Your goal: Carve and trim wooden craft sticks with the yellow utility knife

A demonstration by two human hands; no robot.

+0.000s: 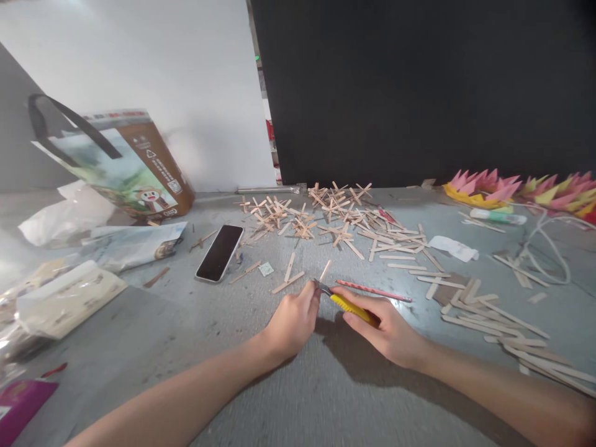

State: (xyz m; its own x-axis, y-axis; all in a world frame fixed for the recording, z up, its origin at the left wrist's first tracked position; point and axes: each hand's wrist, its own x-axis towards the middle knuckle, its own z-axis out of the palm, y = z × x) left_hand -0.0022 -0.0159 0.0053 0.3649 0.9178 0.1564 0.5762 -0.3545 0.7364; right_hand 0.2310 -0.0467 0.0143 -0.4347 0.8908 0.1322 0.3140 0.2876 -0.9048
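Left hand pinches pale flat wooden stick; right hand grips yellow-handled cutter knife. Crossed pale wooden sticks near back edge of grey desk.

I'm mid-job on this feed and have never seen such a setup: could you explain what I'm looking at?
There is no machine here: these are a person's two bare hands, seen from one camera worn on the head, looking forward and down. The left hand holds a thin wooden stick; the right hand grips a yellow cutter, its blade end close to the left fingertips. On the grey surface, crossed sticks lie beyond the hands and flat sticks to the right. A red pencil lies near the cutter, a phone farther left, and a printed bag stands behind it.
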